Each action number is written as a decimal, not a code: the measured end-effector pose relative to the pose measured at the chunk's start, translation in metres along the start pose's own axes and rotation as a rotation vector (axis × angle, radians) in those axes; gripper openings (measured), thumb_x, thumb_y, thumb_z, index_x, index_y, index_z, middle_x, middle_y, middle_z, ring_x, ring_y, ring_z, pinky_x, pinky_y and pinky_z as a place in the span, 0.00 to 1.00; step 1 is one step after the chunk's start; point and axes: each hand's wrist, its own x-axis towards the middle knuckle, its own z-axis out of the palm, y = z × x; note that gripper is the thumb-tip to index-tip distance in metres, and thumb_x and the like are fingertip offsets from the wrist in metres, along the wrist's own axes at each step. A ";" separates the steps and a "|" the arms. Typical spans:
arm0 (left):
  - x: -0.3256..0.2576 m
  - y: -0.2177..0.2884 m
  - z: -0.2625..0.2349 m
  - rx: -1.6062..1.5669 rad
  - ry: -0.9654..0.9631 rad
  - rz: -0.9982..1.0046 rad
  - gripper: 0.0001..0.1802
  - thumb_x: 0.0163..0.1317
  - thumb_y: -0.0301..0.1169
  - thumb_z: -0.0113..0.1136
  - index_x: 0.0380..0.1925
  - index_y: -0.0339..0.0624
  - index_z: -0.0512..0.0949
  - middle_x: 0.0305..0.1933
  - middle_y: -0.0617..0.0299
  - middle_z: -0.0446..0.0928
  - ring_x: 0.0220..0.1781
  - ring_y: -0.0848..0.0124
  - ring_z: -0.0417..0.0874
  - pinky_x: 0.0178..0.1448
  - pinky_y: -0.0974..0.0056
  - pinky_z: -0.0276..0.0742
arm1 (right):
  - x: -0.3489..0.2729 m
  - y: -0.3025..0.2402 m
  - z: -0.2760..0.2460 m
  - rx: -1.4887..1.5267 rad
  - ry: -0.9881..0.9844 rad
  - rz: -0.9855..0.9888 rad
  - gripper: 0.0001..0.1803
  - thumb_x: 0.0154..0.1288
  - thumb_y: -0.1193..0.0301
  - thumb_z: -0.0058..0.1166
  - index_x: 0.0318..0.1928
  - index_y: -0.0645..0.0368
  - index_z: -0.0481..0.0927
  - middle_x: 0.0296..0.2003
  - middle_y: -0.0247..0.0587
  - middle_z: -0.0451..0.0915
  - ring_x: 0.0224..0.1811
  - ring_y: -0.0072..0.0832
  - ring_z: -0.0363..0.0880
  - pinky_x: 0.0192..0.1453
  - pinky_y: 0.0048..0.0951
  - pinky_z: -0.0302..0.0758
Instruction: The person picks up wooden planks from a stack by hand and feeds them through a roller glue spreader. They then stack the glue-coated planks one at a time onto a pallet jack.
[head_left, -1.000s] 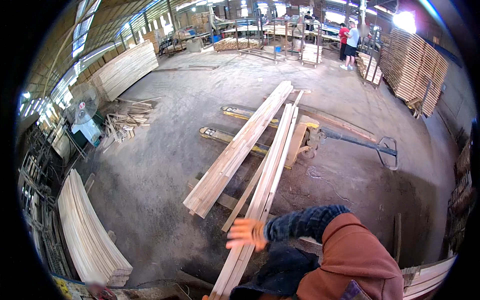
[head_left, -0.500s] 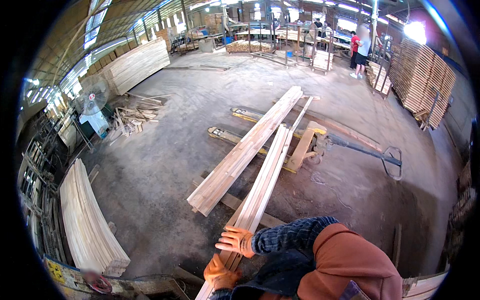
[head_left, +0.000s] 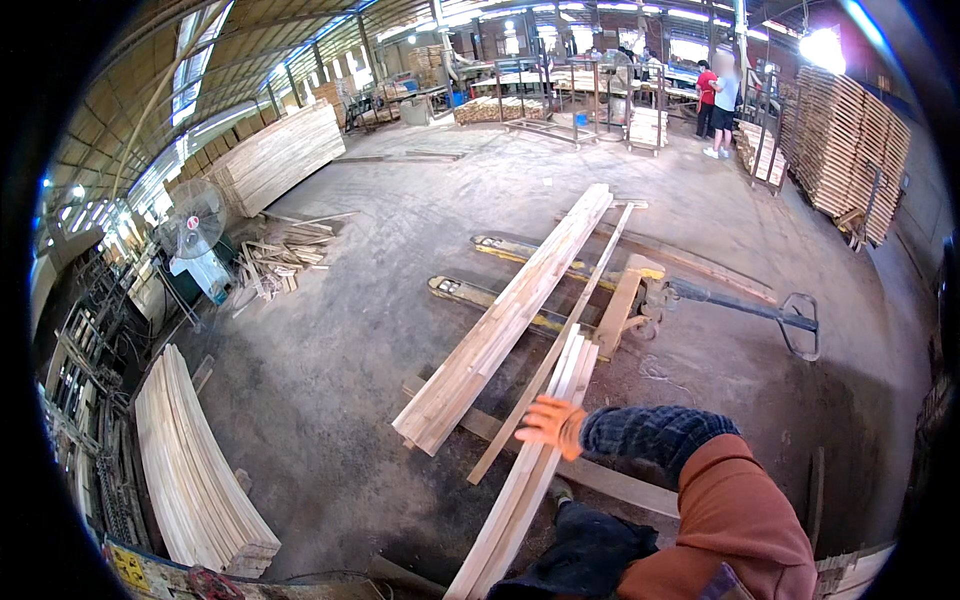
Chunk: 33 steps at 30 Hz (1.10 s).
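My right hand (head_left: 552,426), in an orange glove, lies across the top of a bundle of long pale wood strips (head_left: 512,510), its fingers stretched out and apart. The bundle slants from the middle of the view down past the lower edge, where its near end is cut off. My left hand is out of view. Just left of the bundle lies a single thin strip (head_left: 530,402). Farther left, a wider stack of strips (head_left: 500,335) rests across the yellow-edged forks of a pallet jack (head_left: 622,305).
A wooden crosspiece (head_left: 625,490) lies under the bundle. Pale boards (head_left: 195,470) are stacked at lower left. Scrap wood (head_left: 280,262) and a fan (head_left: 193,222) stand at left. Two people (head_left: 715,105) are at the back right, near tall wood stacks (head_left: 845,150).
The bundle has slid toward me, its far end now much nearer. A thin strip stays behind beside it. My left hand has left the view; my right has moved farther forward along the bundle.
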 end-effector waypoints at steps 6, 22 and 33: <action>0.084 0.029 0.053 0.027 0.167 0.225 0.33 0.65 0.43 0.69 0.68 0.45 0.73 0.47 0.51 0.85 0.45 0.52 0.87 0.49 0.52 0.85 | 0.053 -0.082 -0.003 0.122 0.129 -0.131 0.55 0.41 0.64 0.70 0.76 0.51 0.65 0.60 0.49 0.75 0.69 0.48 0.69 0.84 0.56 0.49; 0.060 0.045 -0.017 0.052 0.056 -0.101 0.50 0.47 0.46 0.76 0.70 0.37 0.69 0.54 0.40 0.82 0.53 0.41 0.84 0.59 0.47 0.82 | 0.024 -0.004 -0.004 0.345 0.349 0.239 0.46 0.55 0.54 0.68 0.73 0.52 0.66 0.74 0.54 0.66 0.76 0.54 0.64 0.77 0.54 0.65; 0.131 0.059 0.007 -0.595 0.059 -0.466 0.34 0.61 0.36 0.72 0.65 0.35 0.74 0.49 0.46 0.86 0.52 0.54 0.89 0.58 0.53 0.85 | -0.009 0.025 0.090 0.823 -0.075 0.829 0.44 0.62 0.50 0.66 0.73 0.60 0.68 0.74 0.56 0.66 0.77 0.51 0.64 0.79 0.43 0.64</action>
